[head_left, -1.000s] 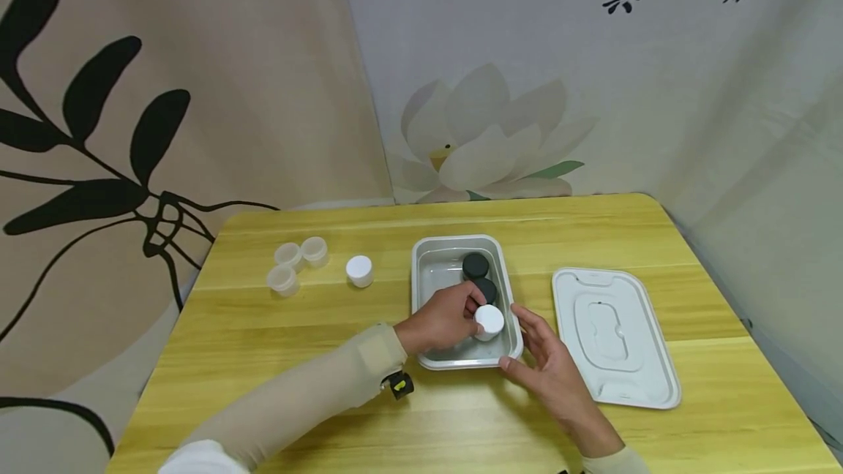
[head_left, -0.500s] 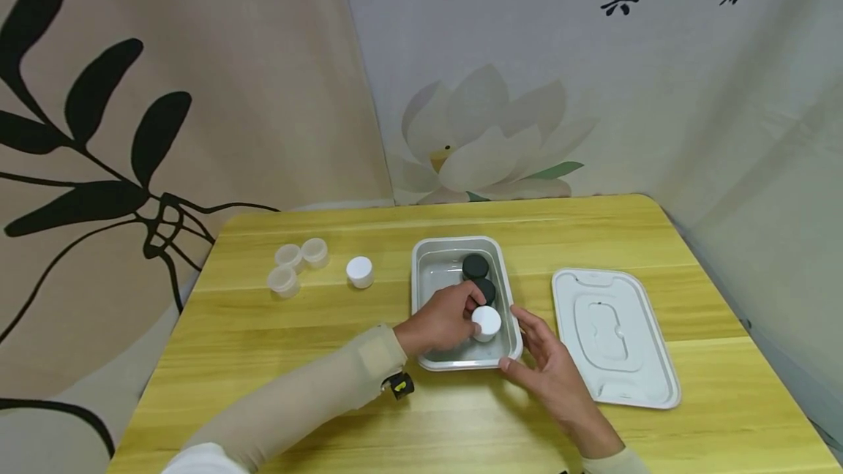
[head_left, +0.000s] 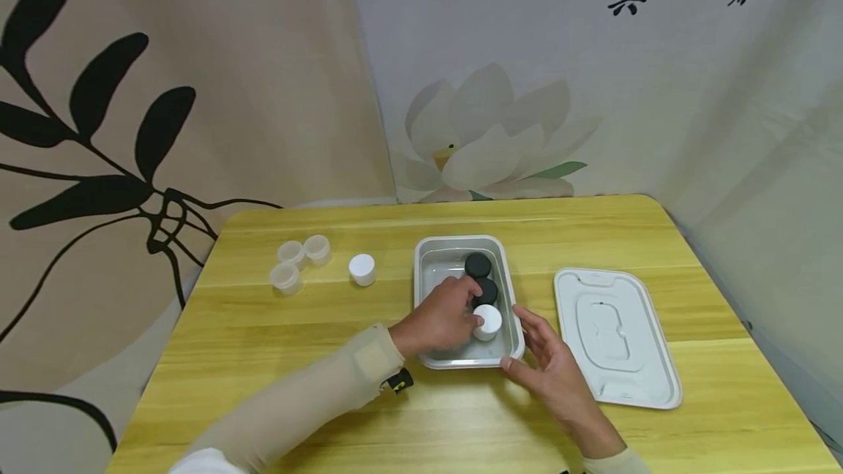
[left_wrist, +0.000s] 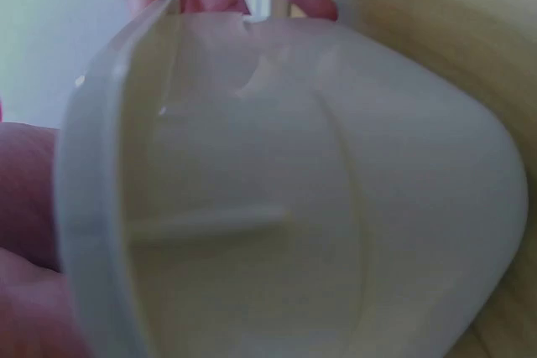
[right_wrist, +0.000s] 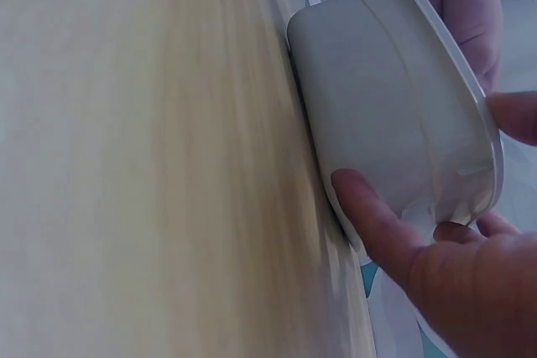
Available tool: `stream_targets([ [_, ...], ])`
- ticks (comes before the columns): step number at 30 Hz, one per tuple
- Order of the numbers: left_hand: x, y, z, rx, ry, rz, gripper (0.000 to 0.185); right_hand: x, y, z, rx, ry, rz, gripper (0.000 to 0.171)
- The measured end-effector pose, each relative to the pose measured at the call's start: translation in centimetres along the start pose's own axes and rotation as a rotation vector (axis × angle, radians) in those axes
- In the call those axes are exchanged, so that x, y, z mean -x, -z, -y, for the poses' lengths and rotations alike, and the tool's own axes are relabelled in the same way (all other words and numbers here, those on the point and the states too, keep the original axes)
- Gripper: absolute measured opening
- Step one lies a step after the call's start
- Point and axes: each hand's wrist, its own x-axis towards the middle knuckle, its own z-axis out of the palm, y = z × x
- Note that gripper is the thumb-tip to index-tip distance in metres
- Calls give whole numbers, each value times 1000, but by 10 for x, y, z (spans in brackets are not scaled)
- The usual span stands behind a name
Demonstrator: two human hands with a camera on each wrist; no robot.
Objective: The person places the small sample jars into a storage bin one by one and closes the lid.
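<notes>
A pale plastic box (head_left: 424, 291) holds two jars with black lids (head_left: 486, 291) and a white-lidded jar (head_left: 487, 322), lined up along its right side. My left hand (head_left: 441, 317) reaches inside over the left wall. Its thumb tip is right at the white jar's left edge, while the index fingertip lies over the nearer black lid, apart from the white one. With my right hand (head_left: 549, 364) I hold the box's near right corner, thumb at the front wall and fingers along the right side; the right wrist view shows the thumb (right_wrist: 361, 207) against the outer wall.
The box's lid (head_left: 619, 339) lies flat to the right, close beside my right hand. At left on the wooden table (head_left: 316, 415) stand three clear empty-looking cups (head_left: 286, 278) and another white-lidded jar (head_left: 362, 269).
The white jar in the box has shifted slightly left. My left index finger has lifted back from it over the black lid. The right hand stays on the box.
</notes>
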Motion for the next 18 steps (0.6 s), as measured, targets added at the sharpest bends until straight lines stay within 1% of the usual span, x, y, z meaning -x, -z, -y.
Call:
stream_targets([
  [3, 2, 6, 3, 53, 2, -24, 41, 0, 0, 0, 7, 5, -4, 83],
  [6, 4, 14, 7, 135, 2, -76, 42, 0, -1, 1, 15, 9, -9, 83],
  [9, 7, 24, 13, 217, 11, -151, 41, 0, -2, 2, 18, 11, -13, 82],
  [14, 17, 47, 26, 347, 63, -288, 40, 2, -4, 5, 17, 23, -18, 80],
  [18, 24, 67, 44, 377, 104, -398, 41, 3, -4, 6, 23, 22, -20, 80],
])
